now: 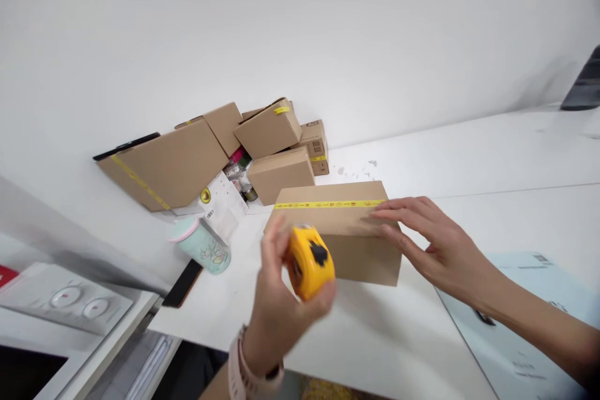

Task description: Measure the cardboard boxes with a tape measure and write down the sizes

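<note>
My left hand point(285, 300), with a pale pink watch band at the wrist, is closed around a yellow tape measure point(312, 262) with a black patch on its side. It is held up in front of a closed brown cardboard box point(370, 256); motion blurs the fingers a little. A strip of yellow printed tape point(328, 204) runs across the box's top. My right hand point(435, 244) lies at the box's right end, fingers stretched out and the fingertips at the tape's right end. Its thumb is apart from the fingers, and nothing shows in its grasp.
Several brown boxes point(276, 128) are stacked at the back left by the wall. A mint tumbler point(201, 247), a white package point(222, 206) and a dark flat object point(182, 284) stand left. A light blue sheet point(529, 319) lies under my right arm; a dark object point(584, 84) stands far right.
</note>
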The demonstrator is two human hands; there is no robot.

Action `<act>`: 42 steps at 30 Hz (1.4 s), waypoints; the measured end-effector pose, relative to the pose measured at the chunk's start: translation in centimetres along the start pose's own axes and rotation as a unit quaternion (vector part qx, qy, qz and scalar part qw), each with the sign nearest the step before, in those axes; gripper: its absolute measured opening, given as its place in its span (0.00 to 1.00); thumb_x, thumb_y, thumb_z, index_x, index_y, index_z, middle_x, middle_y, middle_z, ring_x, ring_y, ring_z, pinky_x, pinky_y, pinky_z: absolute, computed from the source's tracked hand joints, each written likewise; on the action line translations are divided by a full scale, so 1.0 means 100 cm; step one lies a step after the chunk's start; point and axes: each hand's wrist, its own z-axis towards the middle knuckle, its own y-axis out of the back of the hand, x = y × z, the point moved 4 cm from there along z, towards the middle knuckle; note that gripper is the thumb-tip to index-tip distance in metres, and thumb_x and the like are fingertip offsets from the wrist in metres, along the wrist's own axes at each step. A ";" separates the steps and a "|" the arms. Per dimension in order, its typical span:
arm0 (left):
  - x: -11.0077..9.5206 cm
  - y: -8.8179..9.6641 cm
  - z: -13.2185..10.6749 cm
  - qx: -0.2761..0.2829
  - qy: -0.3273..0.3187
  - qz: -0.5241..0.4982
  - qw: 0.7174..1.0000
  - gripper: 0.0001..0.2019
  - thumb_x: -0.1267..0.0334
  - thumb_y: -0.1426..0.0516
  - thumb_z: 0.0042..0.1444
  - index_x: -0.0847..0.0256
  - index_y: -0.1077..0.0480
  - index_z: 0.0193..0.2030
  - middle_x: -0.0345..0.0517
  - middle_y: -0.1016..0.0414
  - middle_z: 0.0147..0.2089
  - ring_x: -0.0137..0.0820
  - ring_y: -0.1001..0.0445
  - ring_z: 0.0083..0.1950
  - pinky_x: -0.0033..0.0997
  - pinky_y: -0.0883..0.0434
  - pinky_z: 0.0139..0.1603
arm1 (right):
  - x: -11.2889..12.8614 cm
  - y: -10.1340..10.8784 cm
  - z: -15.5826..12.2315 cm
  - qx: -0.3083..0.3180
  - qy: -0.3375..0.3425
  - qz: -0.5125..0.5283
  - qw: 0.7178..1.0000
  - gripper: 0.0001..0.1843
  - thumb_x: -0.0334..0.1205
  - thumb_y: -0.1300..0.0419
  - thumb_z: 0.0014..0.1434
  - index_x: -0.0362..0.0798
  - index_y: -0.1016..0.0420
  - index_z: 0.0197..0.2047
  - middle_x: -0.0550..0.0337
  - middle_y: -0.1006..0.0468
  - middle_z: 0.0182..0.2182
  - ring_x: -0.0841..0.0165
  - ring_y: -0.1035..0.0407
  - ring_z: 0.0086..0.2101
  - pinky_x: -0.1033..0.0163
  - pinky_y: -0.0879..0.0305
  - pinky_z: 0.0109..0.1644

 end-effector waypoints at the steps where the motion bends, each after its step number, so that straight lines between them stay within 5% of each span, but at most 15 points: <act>1: 0.000 0.008 0.016 -0.046 -0.028 0.041 0.998 0.48 0.60 0.30 0.45 0.46 0.48 0.70 0.49 0.26 0.54 0.45 0.23 0.50 0.45 0.24 0.48 | -0.005 0.000 -0.002 0.011 -0.003 -0.029 1.000 0.19 0.50 0.46 0.68 0.60 0.24 0.58 0.52 0.26 0.58 0.53 0.34 0.58 0.46 0.29 0.54; 4: 0.019 0.030 0.065 -0.158 -0.052 0.037 0.985 0.45 0.59 0.31 0.45 0.54 0.47 0.68 0.51 0.27 0.54 0.41 0.24 0.52 0.40 0.28 0.52 | -0.028 -0.005 -0.010 0.041 -0.102 -0.054 0.992 0.33 0.60 0.47 0.66 0.60 0.39 0.71 0.52 0.41 0.71 0.46 0.45 0.67 0.36 0.35 0.61; 7: 0.066 0.045 0.095 -0.240 0.099 -0.118 0.959 0.34 0.57 0.32 0.48 0.56 0.41 0.60 0.46 0.25 0.45 0.33 0.23 0.44 0.32 0.28 0.45 | -0.056 -0.013 -0.020 0.055 -0.285 0.012 0.957 0.41 0.66 0.52 0.65 0.62 0.51 0.76 0.51 0.43 0.71 0.43 0.44 0.67 0.33 0.34 0.60; 9: 0.090 0.046 0.098 -0.245 0.166 -0.167 0.940 0.27 0.54 0.34 0.49 0.59 0.37 0.53 0.43 0.25 0.40 0.31 0.23 0.38 0.30 0.29 0.39 | -0.064 -0.019 -0.020 0.082 -0.346 0.091 0.930 0.37 0.66 0.56 0.66 0.65 0.48 0.75 0.52 0.35 0.68 0.43 0.38 0.63 0.36 0.29 0.55; 13: 0.104 0.047 0.076 -0.222 0.210 -0.200 0.931 0.20 0.50 0.36 0.50 0.62 0.32 0.43 0.41 0.25 0.36 0.30 0.25 0.33 0.26 0.33 0.31 | -0.051 -0.021 -0.007 0.147 -0.313 0.225 0.911 0.33 0.65 0.53 0.66 0.67 0.40 0.71 0.56 0.29 0.65 0.49 0.31 0.60 0.44 0.26 0.56; 16: 0.101 0.053 0.048 -0.234 0.203 -0.217 0.926 0.19 0.50 0.37 0.51 0.60 0.30 0.44 0.40 0.24 0.41 0.28 0.25 0.37 0.24 0.32 0.34 | -0.039 -0.014 -0.008 0.155 -0.274 0.247 0.917 0.35 0.61 0.45 0.64 0.68 0.42 0.72 0.60 0.32 0.66 0.51 0.33 0.61 0.48 0.29 0.59; 21: 0.113 0.055 -0.001 -0.266 0.164 -0.216 0.925 0.26 0.51 0.36 0.54 0.52 0.33 0.58 0.43 0.25 0.53 0.33 0.24 0.49 0.29 0.28 0.46 | -0.047 -0.024 -0.048 0.137 -0.182 0.154 0.961 0.44 0.55 0.42 0.64 0.68 0.60 0.77 0.59 0.39 0.70 0.49 0.35 0.63 0.46 0.27 0.57; 24: 0.127 0.048 -0.017 -0.245 0.168 -0.142 0.944 0.27 0.52 0.35 0.54 0.53 0.35 0.60 0.47 0.25 0.52 0.37 0.22 0.48 0.34 0.26 0.48 | -0.064 -0.037 -0.078 0.126 -0.170 0.071 0.975 0.41 0.51 0.46 0.66 0.71 0.63 0.76 0.60 0.39 0.70 0.49 0.35 0.62 0.47 0.25 0.52; 27: 0.124 0.047 -0.016 -0.247 0.122 -0.085 0.957 0.28 0.53 0.36 0.56 0.54 0.38 0.61 0.49 0.26 0.50 0.40 0.21 0.47 0.41 0.25 0.50 | -0.081 -0.027 -0.094 0.081 -0.168 -0.027 0.982 0.31 0.52 0.47 0.66 0.66 0.46 0.71 0.55 0.32 0.65 0.48 0.31 0.59 0.45 0.27 0.51; 30: 0.099 0.053 0.000 -0.265 0.039 -0.062 0.962 0.33 0.54 0.35 0.54 0.51 0.43 0.64 0.48 0.30 0.54 0.40 0.22 0.51 0.47 0.27 0.57 | -0.108 0.007 -0.102 -0.002 -0.269 -0.153 0.951 0.17 0.55 0.49 0.64 0.57 0.30 0.50 0.50 0.19 0.47 0.51 0.23 0.40 0.48 0.28 0.37; 32: 0.079 0.054 0.016 -0.248 -0.007 -0.032 0.968 0.37 0.54 0.33 0.50 0.51 0.43 0.65 0.48 0.31 0.56 0.41 0.23 0.52 0.48 0.28 0.58 | -0.126 0.025 -0.104 0.017 -0.352 -0.217 0.910 0.17 0.59 0.50 0.63 0.55 0.32 0.40 0.52 0.18 0.36 0.56 0.25 0.29 0.53 0.35 0.28; 35: 0.052 0.037 0.044 -0.123 -0.068 0.128 0.982 0.38 0.57 0.33 0.48 0.55 0.40 0.65 0.51 0.30 0.59 0.43 0.26 0.56 0.45 0.29 0.60 | -0.144 0.030 -0.104 0.102 -0.401 -0.263 0.872 0.22 0.64 0.50 0.63 0.53 0.34 0.42 0.54 0.18 0.30 0.56 0.27 0.26 0.57 0.41 0.26; 38: 0.048 0.009 0.067 0.002 -0.078 0.257 0.963 0.36 0.57 0.34 0.50 0.56 0.38 0.66 0.51 0.28 0.60 0.45 0.27 0.59 0.46 0.31 0.62 | -0.149 0.017 -0.101 0.184 -0.373 -0.287 0.863 0.26 0.61 0.49 0.63 0.50 0.34 0.53 0.53 0.18 0.32 0.55 0.26 0.29 0.58 0.41 0.27; 42: 0.059 -0.013 0.089 0.070 -0.083 0.328 0.938 0.33 0.57 0.37 0.54 0.61 0.37 0.66 0.56 0.28 0.60 0.49 0.28 0.60 0.52 0.31 0.61 | -0.146 0.004 -0.098 0.247 -0.305 -0.286 0.875 0.23 0.43 0.51 0.65 0.48 0.34 0.61 0.49 0.18 0.39 0.56 0.25 0.33 0.58 0.40 0.30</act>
